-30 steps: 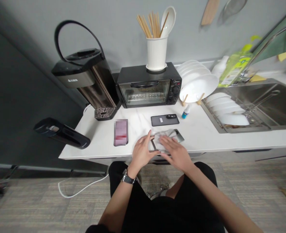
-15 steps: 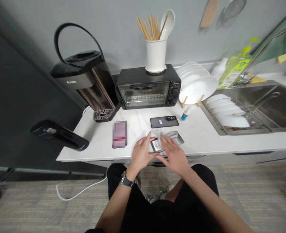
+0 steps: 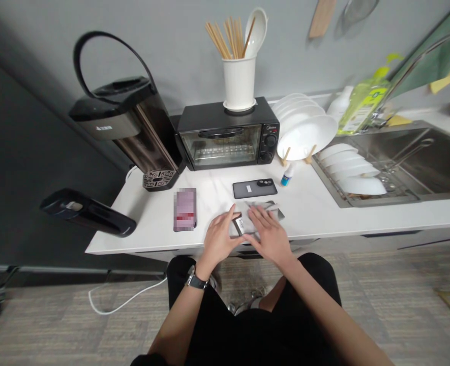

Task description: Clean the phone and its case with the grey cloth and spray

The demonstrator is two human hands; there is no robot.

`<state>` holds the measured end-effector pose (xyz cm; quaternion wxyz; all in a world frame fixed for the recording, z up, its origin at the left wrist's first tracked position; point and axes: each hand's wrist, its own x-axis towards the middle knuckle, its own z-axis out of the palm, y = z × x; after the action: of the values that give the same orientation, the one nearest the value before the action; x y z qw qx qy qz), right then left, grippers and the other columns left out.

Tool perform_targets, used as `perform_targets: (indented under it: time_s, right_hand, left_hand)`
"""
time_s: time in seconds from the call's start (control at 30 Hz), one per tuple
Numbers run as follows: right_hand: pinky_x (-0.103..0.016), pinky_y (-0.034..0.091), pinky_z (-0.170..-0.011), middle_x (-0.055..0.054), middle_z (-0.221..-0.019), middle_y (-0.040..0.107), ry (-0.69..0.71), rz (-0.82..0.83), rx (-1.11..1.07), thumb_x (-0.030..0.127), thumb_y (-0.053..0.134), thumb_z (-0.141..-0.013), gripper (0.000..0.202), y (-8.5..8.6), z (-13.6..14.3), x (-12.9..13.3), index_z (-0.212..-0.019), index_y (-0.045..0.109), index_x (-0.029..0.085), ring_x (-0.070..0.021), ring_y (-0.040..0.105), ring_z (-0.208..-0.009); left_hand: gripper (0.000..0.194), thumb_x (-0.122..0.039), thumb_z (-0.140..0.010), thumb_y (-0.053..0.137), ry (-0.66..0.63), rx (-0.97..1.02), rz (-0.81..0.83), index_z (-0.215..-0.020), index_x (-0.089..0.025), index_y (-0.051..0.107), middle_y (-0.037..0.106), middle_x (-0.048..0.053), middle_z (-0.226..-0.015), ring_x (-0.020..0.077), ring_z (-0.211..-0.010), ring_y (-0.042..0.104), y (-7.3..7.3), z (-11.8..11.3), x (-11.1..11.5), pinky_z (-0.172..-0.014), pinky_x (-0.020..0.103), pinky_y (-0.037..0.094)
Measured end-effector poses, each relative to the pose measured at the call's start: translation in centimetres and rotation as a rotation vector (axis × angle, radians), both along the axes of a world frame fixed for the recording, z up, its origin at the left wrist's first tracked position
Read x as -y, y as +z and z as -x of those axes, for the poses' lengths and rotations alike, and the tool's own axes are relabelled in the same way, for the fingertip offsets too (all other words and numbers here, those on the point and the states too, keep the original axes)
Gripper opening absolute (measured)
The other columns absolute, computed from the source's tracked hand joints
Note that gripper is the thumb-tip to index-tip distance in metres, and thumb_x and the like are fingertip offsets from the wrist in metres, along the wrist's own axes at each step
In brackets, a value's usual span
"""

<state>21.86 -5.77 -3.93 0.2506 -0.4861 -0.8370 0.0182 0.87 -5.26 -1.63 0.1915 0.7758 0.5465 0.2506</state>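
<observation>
Since half a second ago, the right hand (image 3: 271, 238) has edged slightly away from the person and the cloth (image 3: 245, 215) under it now covers more of the label (image 3: 240, 224) (the whole view has shifted a little too). Beneath the cloth lies a flat slab (image 3: 281, 213), close to the front edge of the counter (image 3: 312, 223), with its right corner bare. Left hand (image 3: 217, 237) sits at its other end, thumb and forefinger spread wide; whether they truly grip it I cannot tell. Right fingers lie nearly side by side, flat on the cloth, thumb held out towards the left one. My main worry is that edge: a stroke pulled towards the body, with only a loose brace at the left, could drag the slab over it and onto the floor (image 3: 385, 295). A hard push the other way might drive it into the phone (image 3: 255, 188) just behind, and a stray sweep to the right could topple the little bottle (image 3: 286, 177). Rubbing across the label may lift its border, and thin cloth could ruck up beneath the fingertips.
</observation>
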Motion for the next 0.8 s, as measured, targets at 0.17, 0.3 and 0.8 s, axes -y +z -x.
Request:
perform_targets:
  time_s: [0.17,0.3,0.8]
  right_hand:
    - [-0.051,0.039,-0.125,-0.012,-0.164,0.047,0.231,0.062,0.003,0.052,0.053,-0.106,0.069,0.4,0.1,2.1,-0.163,0.039,0.018,-0.0283,0.044,-0.153]
    - [-0.054,0.041,-0.123,-0.01,-0.165,0.046,0.016,0.012,0.008,0.044,0.048,-0.109,0.061,-0.1,-4.4,1.1,-0.165,0.037,0.021,-0.0299,0.044,-0.153]
    - [-0.054,0.04,-0.125,-0.011,-0.162,0.05,0.241,0.139,-0.074,0.041,0.054,-0.107,0.06,0.9,-0.3,2.7,-0.163,0.041,0.022,-0.0268,0.045,-0.153]
  left_hand:
    - [0.106,-0.031,-0.084,0.083,0.011,-0.018,0.007,-0.168,-0.029,0.019,0.064,0.01,-0.148,0.0309,-0.137,0.057,-0.1,0.1,0.2,-0.116,0.049,0.045]
    - [0.111,-0.036,-0.083,0.087,-0.014,0.016,-0.005,-0.168,-0.032,0.017,0.067,0.005,-0.146,0.0299,-0.137,0.056,0.2,0.0,0.1,-0.117,0.049,0.042]
    - [0.109,-0.021,-0.081,0.082,-0.031,0.002,-0.011,-0.168,-0.03,0.017,0.064,0.005,-0.149,0.0297,-0.137,0.056,-0.1,0.1,0.0,-0.118,0.048,0.042]
